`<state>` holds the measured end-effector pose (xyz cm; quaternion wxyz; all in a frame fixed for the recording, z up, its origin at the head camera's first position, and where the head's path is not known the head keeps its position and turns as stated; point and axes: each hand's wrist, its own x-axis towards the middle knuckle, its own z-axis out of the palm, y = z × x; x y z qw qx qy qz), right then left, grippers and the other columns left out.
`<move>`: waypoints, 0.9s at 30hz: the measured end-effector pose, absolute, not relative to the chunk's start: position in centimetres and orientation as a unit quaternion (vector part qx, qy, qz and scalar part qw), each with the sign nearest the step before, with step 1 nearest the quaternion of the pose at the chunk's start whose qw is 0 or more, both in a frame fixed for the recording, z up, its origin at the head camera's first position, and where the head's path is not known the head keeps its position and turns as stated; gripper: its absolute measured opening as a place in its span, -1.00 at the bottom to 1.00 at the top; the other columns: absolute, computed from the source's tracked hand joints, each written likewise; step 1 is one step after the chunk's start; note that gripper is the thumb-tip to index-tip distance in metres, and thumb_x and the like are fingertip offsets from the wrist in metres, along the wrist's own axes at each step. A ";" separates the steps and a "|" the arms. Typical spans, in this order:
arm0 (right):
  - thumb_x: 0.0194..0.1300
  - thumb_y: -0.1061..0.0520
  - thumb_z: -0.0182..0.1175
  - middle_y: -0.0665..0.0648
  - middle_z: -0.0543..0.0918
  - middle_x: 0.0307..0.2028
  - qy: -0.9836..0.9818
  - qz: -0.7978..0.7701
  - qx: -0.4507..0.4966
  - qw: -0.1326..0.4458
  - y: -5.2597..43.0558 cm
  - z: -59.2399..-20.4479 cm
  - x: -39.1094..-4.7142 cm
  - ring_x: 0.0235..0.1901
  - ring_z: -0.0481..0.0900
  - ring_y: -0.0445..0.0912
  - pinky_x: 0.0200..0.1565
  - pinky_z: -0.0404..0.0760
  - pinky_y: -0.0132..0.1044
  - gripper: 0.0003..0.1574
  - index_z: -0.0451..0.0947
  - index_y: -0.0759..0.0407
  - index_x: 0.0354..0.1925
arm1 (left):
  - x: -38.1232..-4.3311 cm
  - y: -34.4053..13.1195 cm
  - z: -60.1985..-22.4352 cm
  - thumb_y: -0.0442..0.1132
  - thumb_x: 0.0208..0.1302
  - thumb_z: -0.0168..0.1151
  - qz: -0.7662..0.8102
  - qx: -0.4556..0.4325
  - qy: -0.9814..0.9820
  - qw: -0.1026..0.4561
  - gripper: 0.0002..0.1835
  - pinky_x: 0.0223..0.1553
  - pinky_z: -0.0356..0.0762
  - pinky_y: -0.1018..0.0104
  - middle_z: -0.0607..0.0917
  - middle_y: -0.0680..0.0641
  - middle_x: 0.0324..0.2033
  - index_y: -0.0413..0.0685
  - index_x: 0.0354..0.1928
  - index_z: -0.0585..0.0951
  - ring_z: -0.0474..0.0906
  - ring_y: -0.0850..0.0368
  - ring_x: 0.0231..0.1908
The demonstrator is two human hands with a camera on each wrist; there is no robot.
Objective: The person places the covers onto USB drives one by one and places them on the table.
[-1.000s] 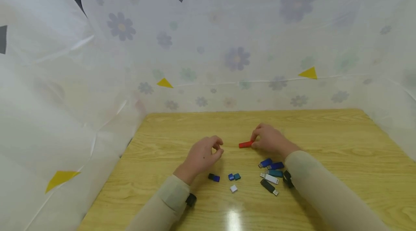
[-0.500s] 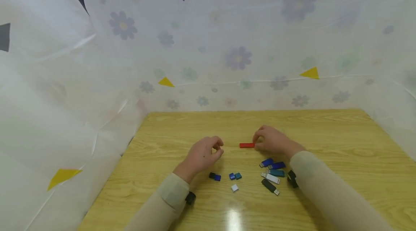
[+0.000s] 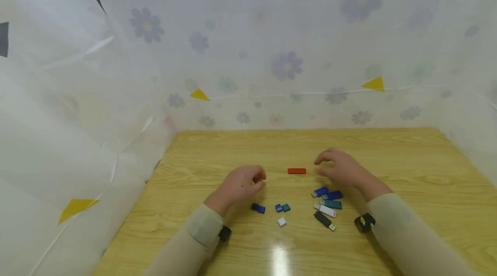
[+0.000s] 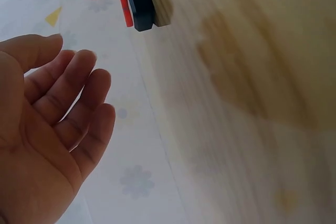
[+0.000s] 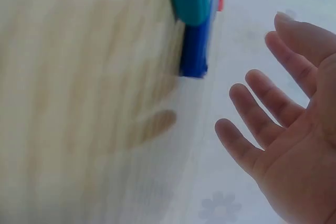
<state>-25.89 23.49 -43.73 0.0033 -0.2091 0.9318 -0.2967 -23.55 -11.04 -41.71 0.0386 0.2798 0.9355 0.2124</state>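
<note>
Red stick (image 3: 297,171) is on the tabletop (image 3: 217,151), 3 o'clock from my left hand (image 3: 241,184) (fingers lazily curved) and 9 o'clock from my spread-out right hand (image 3: 342,169), two blue USB sticks (image 3: 320,192) at the red one's 4 o'clock.

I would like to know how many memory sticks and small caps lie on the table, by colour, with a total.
Red stick: 1
Blue sticks: 2
Teal stick: 1
White stick: 1
Black stick: 1
Black cap: 1
Blue caps: 2
Teal cap: 1
White cap: 1
Total: 11
</note>
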 end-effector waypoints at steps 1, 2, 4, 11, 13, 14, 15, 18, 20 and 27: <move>0.40 0.08 0.30 0.27 0.51 0.22 0.931 -0.303 -0.204 0.000 23.6 -43.7 -25.6 0.25 0.41 0.30 0.19 0.37 0.30 -0.72 0.68 0.10 0.03 | -23.5 -11.1 -41.7 -0.09 0.46 0.24 0.207 0.286 0.935 0.042 -0.87 -0.17 0.55 0.28 0.64 0.19 -0.27 0.09 -0.07 0.66 0.54 0.29 -0.27; 0.40 0.08 0.30 0.27 0.50 0.23 0.930 -0.309 -0.201 -0.002 23.7 -43.6 -25.4 0.25 0.40 0.31 0.19 0.36 0.31 -0.72 0.68 0.10 0.04 | -23.5 -11.3 -41.7 -0.10 0.46 0.24 0.204 0.292 0.933 0.045 -0.87 -0.18 0.55 0.28 0.64 0.19 -0.28 0.08 -0.07 0.66 0.53 0.29 -0.29; 0.42 0.07 0.29 0.27 0.49 0.24 0.927 -0.320 -0.195 -0.006 23.8 -43.5 -24.9 0.24 0.41 0.29 0.18 0.38 0.31 -0.71 0.67 0.11 0.05 | -23.5 -11.5 -41.8 -0.12 0.46 0.23 0.192 0.304 0.931 0.053 -0.87 -0.21 0.54 0.29 0.62 0.20 -0.30 0.07 -0.08 0.67 0.51 0.29 -0.32; 0.47 0.06 0.24 0.23 0.49 0.23 0.913 -0.360 -0.192 -0.008 23.9 -43.2 -23.6 0.22 0.45 0.23 0.17 0.41 0.30 -0.71 0.65 0.14 0.07 | -23.5 -12.8 -42.1 -0.21 0.47 0.17 0.175 0.346 0.914 0.120 -0.88 -0.19 0.54 0.29 0.64 0.24 -0.27 0.15 -0.12 0.68 0.52 0.31 -0.31; 0.48 0.05 0.23 0.23 0.49 0.23 0.910 -0.367 -0.194 -0.009 23.9 -43.3 -23.3 0.22 0.45 0.23 0.17 0.42 0.29 -0.69 0.65 0.16 0.08 | -23.5 -13.3 -42.3 -0.24 0.47 0.15 0.178 0.356 0.905 0.149 -0.84 -0.16 0.54 0.31 0.65 0.28 -0.26 0.18 -0.13 0.68 0.53 0.33 -0.29; 0.48 0.05 0.23 0.23 0.49 0.23 0.909 -0.369 -0.194 -0.011 23.9 -43.3 -23.2 0.21 0.45 0.22 0.17 0.43 0.29 -0.69 0.65 0.17 0.08 | -23.5 -13.5 -42.4 -0.26 0.47 0.15 0.180 0.362 0.901 0.161 -0.83 -0.16 0.54 0.32 0.64 0.29 -0.25 0.19 -0.13 0.68 0.53 0.33 -0.28; 0.48 0.05 0.23 0.23 0.49 0.23 0.908 -0.370 -0.194 -0.012 24.0 -43.3 -23.1 0.21 0.46 0.22 0.16 0.44 0.28 -0.68 0.64 0.18 0.08 | -23.6 -13.7 -42.5 -0.26 0.47 0.13 0.180 0.366 0.897 0.171 -0.82 -0.16 0.53 0.33 0.64 0.30 -0.25 0.21 -0.13 0.68 0.53 0.33 -0.28; 0.47 0.07 0.24 0.25 0.49 0.23 0.909 -0.371 -0.190 -0.021 24.3 -43.2 -22.7 0.20 0.47 0.23 0.14 0.47 0.26 -0.68 0.64 0.21 0.08 | -23.7 -14.1 -42.7 -0.27 0.45 0.15 0.183 0.370 0.890 0.193 -0.80 -0.18 0.52 0.34 0.63 0.30 -0.27 0.25 -0.12 0.67 0.51 0.31 -0.29; 0.47 0.10 0.24 0.27 0.49 0.23 0.909 -0.371 -0.188 -0.027 24.5 -43.0 -22.5 0.19 0.47 0.24 0.13 0.49 0.25 -0.69 0.63 0.22 0.08 | -23.7 -14.2 -42.7 -0.26 0.40 0.20 0.188 0.367 0.887 0.209 -0.82 -0.23 0.51 0.33 0.62 0.26 -0.31 0.26 -0.13 0.66 0.50 0.29 -0.32; 0.48 0.09 0.23 0.28 0.48 0.24 0.910 -0.373 -0.180 -0.030 25.4 -42.9 -22.4 0.20 0.46 0.27 0.11 0.50 0.25 -0.67 0.62 0.23 0.10 | -23.9 -13.7 -42.7 -0.34 0.33 0.26 0.184 0.353 0.890 0.223 -0.75 -0.21 0.52 0.32 0.61 0.19 -0.29 0.23 -0.09 0.64 0.49 0.27 -0.30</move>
